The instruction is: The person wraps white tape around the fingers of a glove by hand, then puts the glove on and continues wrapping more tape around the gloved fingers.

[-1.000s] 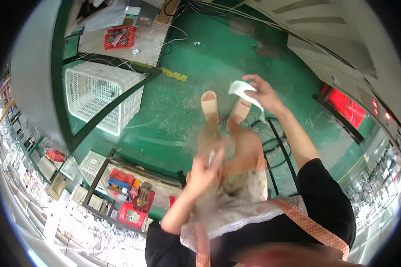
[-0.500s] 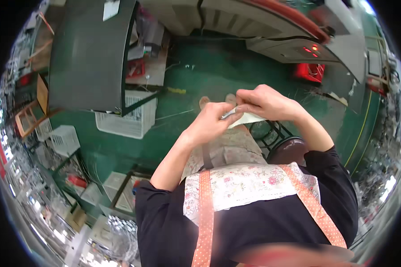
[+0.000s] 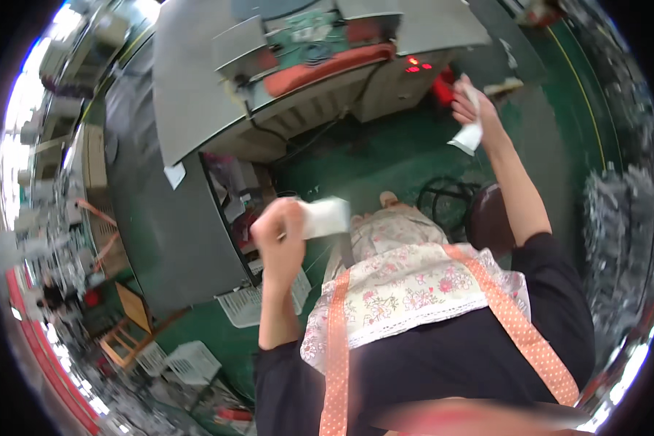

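My left hand [image 3: 282,227] is closed on one end of a white paper-like piece [image 3: 327,218]. It juts out to the right of the fist, blurred by motion. Further off and to the right, my right hand [image 3: 478,109] grips a white strip [image 3: 470,135], whose wider end hangs below the fingers. The hands are well apart. Both white pieces look alike, but I cannot tell whether they are paper or cloth.
A dark-topped table [image 3: 182,240] stands at the left, with a white plastic basket [image 3: 243,309] under its near edge. Ahead is a grey workbench [image 3: 196,109] with red lights on its front. A round brown stool [image 3: 490,218] is close by on the right.
My hands were together at a white piece and have parted. The left moved left, the right moved up and right, each now with a white piece. The view has turned, bringing the workbench in.
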Available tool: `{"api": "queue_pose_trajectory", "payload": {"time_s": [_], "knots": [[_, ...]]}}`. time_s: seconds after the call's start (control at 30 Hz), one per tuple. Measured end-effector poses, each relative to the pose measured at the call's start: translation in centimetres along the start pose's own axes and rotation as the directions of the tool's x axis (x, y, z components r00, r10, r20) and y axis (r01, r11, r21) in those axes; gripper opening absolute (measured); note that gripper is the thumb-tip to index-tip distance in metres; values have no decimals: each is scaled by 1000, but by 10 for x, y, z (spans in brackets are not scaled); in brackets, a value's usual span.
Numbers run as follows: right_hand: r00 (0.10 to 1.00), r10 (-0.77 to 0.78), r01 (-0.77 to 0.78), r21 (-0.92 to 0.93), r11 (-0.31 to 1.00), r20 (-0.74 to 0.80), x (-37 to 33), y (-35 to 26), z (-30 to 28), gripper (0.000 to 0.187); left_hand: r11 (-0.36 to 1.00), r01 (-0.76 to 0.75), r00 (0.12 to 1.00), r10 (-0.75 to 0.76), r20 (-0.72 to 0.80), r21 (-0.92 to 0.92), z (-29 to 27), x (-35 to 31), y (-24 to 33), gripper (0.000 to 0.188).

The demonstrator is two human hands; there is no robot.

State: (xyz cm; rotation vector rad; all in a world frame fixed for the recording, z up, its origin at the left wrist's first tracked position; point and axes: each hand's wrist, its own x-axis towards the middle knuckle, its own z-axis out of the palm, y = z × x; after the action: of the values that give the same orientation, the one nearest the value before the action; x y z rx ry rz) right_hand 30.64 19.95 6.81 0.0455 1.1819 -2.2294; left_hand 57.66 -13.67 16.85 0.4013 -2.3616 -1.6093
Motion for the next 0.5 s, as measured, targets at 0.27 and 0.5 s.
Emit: {"api": "queue_pose_trajectory", "payload": {"time_s": [0.27, 0.5], "knots": [[944, -27, -61, 256, 965, 328, -11, 6, 106, 43, 956, 239, 803, -95, 588, -172, 119, 38, 5, 42], [905, 68, -151, 169, 974, 419, 22, -17, 89, 43, 751, 565, 690, -202, 695, -343, 183, 76, 23, 33]]}}
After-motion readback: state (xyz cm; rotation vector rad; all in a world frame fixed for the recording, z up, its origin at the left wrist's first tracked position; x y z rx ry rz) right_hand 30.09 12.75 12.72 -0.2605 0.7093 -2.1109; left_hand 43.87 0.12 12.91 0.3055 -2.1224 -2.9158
